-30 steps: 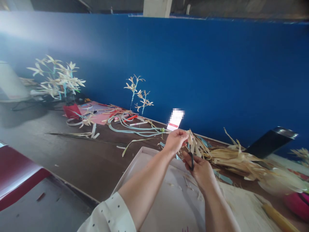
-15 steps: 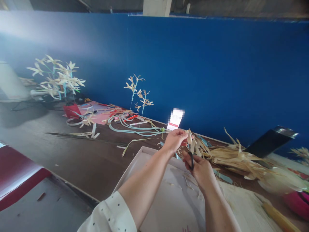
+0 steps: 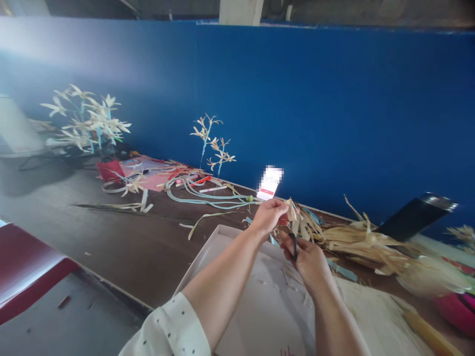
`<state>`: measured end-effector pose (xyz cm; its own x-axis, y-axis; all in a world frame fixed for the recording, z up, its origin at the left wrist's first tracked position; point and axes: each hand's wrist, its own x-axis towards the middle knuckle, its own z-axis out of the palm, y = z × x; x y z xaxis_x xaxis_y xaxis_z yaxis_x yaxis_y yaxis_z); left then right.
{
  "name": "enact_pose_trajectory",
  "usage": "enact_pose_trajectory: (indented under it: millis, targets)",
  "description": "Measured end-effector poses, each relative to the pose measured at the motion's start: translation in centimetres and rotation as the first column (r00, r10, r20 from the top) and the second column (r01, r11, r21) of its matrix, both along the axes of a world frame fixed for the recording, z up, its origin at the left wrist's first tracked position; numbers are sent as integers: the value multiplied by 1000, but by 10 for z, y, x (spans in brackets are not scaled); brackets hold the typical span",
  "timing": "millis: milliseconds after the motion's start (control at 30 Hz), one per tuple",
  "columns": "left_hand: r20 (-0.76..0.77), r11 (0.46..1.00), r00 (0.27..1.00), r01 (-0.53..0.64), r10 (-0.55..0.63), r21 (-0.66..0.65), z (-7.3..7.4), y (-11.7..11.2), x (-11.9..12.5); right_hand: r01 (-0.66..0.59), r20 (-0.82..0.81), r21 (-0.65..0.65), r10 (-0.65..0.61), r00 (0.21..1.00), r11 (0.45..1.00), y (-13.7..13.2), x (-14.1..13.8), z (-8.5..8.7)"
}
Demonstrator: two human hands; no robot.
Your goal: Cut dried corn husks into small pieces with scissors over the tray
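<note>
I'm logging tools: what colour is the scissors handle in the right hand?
The scissors handle in the right hand is black, seen in the head view.

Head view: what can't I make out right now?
All in the head view:
Scissors: the right hand hides part of the handle; the blades are too small to tell open from closed.
Husk piece: its held end is covered by the left hand.
Box: partly behind the arms, near end cut off by the bottom edge.
Pink object: cut off by the right edge.
Phone: screen pixelated.
</note>
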<state>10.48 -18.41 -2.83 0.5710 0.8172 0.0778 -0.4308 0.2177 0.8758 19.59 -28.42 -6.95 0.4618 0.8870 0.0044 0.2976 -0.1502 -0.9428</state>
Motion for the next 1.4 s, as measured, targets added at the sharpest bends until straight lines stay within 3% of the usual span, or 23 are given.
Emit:
enact_pose_trajectory:
  millis: [233,633,1033,1400]
  targets:
    - [37,999,999,41,-40,-13,-2,1,1,-7,-76,3,7,997,1000,0,-2,0]
    - [50,998,998,-30,27,52,-6,3,4,-18,-73,25,20,997,1000,1,1,-5]
    - [85,999,996,-37,34,31,-5,2,6,-3,-149,36,8,989,999,-1,-6,4]
    - [98,999,995,-23,18,48,-3,0,3,-9,-79,1,9,997,1000,-2,-8,9]
